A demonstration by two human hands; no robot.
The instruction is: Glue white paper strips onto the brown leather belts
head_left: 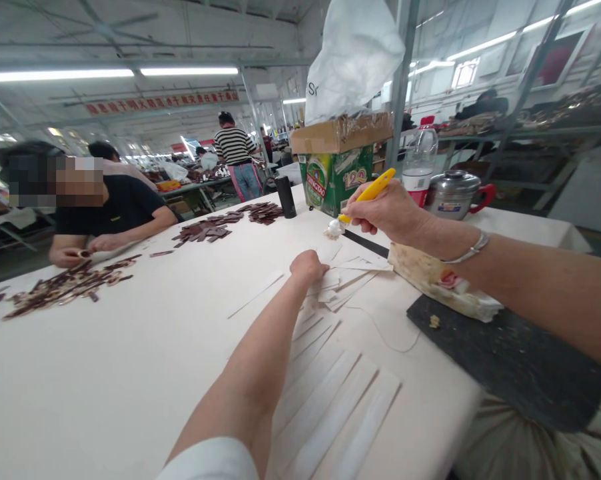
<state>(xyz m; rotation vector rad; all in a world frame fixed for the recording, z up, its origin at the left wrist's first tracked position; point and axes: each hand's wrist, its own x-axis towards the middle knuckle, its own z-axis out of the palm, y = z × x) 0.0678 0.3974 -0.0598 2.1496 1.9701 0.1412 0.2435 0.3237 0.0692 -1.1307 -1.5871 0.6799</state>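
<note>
My right hand (380, 210) is closed round a yellow-handled brush (375, 189), whose tip carries a white clump (334, 229). Lower and to the left, my left hand (308, 265) rests on the table at a loose pile of white strips (338, 280), fingers curled; what they may pinch is hidden. Several long pale strips (348, 407) lie fanned side by side nearer to me. Just below my right wrist sits a stained, crumpled pale bag (425, 277).
A dark board (505, 360) covers the right table edge. Behind are a green carton (330, 177), a black cylinder (285, 197), a bottle (420, 160) and a metal pot (454, 193). Brown pieces (205, 230) lie farther left, near a seated person (130, 207).
</note>
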